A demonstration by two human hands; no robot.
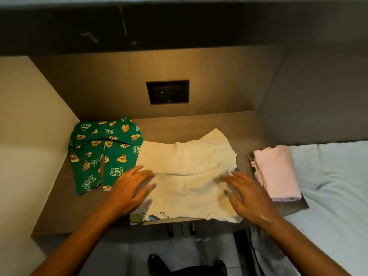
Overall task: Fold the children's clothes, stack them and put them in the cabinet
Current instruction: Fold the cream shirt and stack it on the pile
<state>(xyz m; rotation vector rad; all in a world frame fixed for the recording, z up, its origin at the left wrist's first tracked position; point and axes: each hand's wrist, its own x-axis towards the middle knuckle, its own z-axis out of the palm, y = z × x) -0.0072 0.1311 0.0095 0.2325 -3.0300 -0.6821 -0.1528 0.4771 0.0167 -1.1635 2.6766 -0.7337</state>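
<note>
A cream children's t-shirt [185, 176] lies spread face down on the wooden tabletop [199, 124], a printed corner peeking out at its front left. My left hand [129, 190] rests flat on the shirt's left edge, fingers apart. My right hand [249, 194] lies flat on its right side, fingers spread. Green cartoon-print trousers [99, 154] lie flat at the left, touching the shirt. A folded pink garment [276, 172] sits at the table's right end on top of another patterned piece.
A black socket panel [167, 92] is set in the wooden back wall. A side panel [29, 136] closes the left. A bed with a pale sheet [334, 186] adjoins the right. Cabinet door handles [181, 229] show below the table's front edge.
</note>
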